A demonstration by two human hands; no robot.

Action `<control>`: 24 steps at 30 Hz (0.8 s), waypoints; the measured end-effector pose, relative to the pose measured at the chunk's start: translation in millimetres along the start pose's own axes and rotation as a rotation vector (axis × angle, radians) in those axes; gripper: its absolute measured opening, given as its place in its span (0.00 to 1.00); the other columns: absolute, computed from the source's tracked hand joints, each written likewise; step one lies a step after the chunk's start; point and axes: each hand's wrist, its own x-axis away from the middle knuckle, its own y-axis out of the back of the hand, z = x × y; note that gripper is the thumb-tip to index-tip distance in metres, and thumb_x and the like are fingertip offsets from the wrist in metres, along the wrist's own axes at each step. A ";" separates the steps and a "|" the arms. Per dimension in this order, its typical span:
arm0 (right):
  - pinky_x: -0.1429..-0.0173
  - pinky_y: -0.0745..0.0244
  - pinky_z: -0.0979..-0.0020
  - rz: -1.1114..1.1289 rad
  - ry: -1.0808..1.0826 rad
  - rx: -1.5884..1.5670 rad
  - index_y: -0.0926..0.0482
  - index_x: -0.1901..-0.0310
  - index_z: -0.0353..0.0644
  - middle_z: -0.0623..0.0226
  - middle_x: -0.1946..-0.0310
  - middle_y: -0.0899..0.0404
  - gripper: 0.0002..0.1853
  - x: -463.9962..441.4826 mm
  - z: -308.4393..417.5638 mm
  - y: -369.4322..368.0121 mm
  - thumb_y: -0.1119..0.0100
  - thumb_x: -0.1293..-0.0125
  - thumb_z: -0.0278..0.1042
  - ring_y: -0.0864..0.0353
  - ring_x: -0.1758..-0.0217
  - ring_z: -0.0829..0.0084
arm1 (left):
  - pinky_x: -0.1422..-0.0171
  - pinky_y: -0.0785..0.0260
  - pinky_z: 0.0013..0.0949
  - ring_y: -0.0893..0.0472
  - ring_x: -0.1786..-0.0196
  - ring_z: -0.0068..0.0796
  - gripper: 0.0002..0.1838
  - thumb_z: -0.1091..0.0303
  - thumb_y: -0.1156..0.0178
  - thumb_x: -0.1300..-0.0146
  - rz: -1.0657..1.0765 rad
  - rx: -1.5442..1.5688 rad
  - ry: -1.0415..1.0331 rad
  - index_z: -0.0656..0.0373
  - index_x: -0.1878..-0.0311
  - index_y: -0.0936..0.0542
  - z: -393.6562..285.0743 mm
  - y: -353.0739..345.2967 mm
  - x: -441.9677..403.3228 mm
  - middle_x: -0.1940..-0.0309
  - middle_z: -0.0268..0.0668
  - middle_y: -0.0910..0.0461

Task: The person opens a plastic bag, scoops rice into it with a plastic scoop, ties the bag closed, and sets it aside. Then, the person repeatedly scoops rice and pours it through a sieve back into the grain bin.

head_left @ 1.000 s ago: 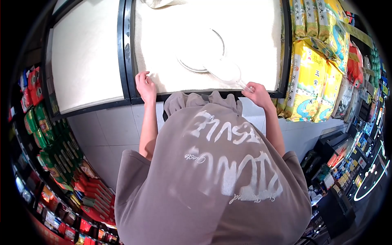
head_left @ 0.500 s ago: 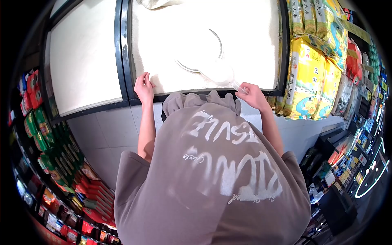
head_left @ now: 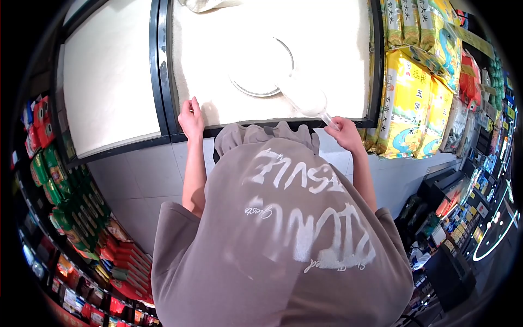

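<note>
My right hand (head_left: 347, 134) is closed round the handle of a clear plastic scoop (head_left: 311, 102) at the front right of a bin. The scoop's bowl points up and left, over the white rice (head_left: 218, 60). Its tip reaches the right side of a round bowl (head_left: 262, 95), whose rim shows as a dark curve against the glare; its contents are too bright to make out. By the bin's front left corner is my left hand (head_left: 190, 117), its fingers curled together with nothing visible in them.
A black frame (head_left: 162, 65) divides this bin from another pale-filled bin (head_left: 109, 76) on the left. Yellow rice bags (head_left: 406, 103) stand along the right side. A pale cloth or sack (head_left: 210, 4) lies at the back. Shelves of packets (head_left: 71, 218) line the left.
The scoop has moved right and slightly toward me with my right hand, away from the bowl's middle. My left hand's fingers have drawn closer together.
</note>
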 end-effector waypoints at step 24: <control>0.68 0.29 0.67 -0.196 0.052 0.063 0.22 0.66 0.35 0.57 0.80 0.23 0.17 -27.6 27.3 18.5 0.36 0.45 0.44 0.24 0.77 0.66 | 0.71 0.32 0.41 0.23 0.80 0.45 0.17 0.60 0.44 0.38 -0.012 -0.096 -0.001 0.64 0.75 0.23 -4.6 -1.3 -0.4 0.83 0.46 0.24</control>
